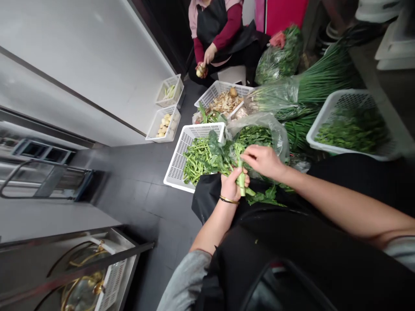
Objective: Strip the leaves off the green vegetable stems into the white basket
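My left hand (231, 185) is closed around a thick, pale-stemmed leafy green stalk (240, 179), its cut end toward me and its leaves away from me. Beside the upper part of this stalk is my right hand (264, 162), thumb and fingers pinched together; what lies between the fingertips is hidden. Loose green leaves (266, 197) rest on the black apron over my lap, under the hands. Just beyond my left hand, a white plastic basket (177, 162) holds cut green stems (197, 160). An open clear plastic bag (280, 134) of greens stands behind my right hand.
A co-worker (215, 30) sits opposite, holding a peeled pale vegetable (201, 70) over a basket of peelings (223, 101). Long green stalks (327, 77) in plastic and another basket of greens (316, 134) lie right. Small baskets (175, 125) line the left wall; a metal stand (129, 259) is lower left.
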Available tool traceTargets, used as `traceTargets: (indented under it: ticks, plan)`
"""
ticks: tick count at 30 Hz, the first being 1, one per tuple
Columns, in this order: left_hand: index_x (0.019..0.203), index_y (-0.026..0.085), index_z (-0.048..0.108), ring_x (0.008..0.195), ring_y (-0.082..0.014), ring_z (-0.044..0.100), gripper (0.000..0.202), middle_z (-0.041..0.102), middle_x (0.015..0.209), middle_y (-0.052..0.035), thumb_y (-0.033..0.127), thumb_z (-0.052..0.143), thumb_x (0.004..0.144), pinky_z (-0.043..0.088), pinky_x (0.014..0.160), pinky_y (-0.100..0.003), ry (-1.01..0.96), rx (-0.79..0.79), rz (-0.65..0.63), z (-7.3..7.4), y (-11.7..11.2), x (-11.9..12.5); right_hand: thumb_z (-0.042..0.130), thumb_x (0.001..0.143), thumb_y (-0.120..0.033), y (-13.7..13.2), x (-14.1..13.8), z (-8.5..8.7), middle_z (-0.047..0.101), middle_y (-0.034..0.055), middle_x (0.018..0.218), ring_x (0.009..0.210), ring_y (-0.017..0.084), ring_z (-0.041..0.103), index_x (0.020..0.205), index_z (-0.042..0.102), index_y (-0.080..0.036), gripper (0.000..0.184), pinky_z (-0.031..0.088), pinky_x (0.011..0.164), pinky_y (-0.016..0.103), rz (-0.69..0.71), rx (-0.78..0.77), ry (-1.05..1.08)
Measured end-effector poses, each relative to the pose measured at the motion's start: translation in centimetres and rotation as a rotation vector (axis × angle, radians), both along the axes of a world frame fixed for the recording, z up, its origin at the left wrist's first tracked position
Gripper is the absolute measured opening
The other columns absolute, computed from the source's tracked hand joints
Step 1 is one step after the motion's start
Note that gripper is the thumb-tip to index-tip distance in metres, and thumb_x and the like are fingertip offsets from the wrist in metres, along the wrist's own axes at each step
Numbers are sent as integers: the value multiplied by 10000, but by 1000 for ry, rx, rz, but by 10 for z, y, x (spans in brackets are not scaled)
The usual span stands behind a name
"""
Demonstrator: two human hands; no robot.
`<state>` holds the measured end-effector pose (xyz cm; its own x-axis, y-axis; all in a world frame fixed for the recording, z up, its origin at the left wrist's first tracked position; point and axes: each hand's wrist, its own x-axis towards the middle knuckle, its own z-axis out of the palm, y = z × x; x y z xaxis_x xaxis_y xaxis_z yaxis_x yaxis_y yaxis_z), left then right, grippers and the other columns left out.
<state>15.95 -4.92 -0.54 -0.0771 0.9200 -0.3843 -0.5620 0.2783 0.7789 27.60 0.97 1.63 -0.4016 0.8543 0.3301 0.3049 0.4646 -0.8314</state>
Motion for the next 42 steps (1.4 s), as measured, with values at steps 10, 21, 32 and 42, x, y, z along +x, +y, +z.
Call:
traceTargets:
  ticks: [10,21,32,42]
  plan:
    - [762,133,544,449,-70,512,201,579,575,13,229,703,686,376,419,-200,149,-105,294,12,68,-107,603,728,-210,-3,104,-78,683,152,841,780,291,655,932,653,-129,225,445,589,328,321,-150,-1182]
    - [814,123,620,480,-59,492,262,623,627,-11,85,685,563,358,434,-199,133,-92,-85,4,71,-89,518,818,-483,15,44,-31,668,18,728,618,144,606,1096,609,-189,415,441,587,248,156,-219,-307]
    - [991,140,590,963,-255,633,478,669,950,-89,13,565,531,485,849,-454,-237,-98,-490,-10,26,1,634,742,-490,10,63,-29,498,-52,420,362,67,422,635,484,-183,358,313,390,194,129,-561,208]
    - [722,102,607,724,-165,636,236,656,753,-69,191,744,553,515,621,-249,84,69,-561,-18,17,13,684,660,-528,8,42,-22,546,-10,409,348,91,484,590,516,-166,405,354,356,198,212,-746,43]
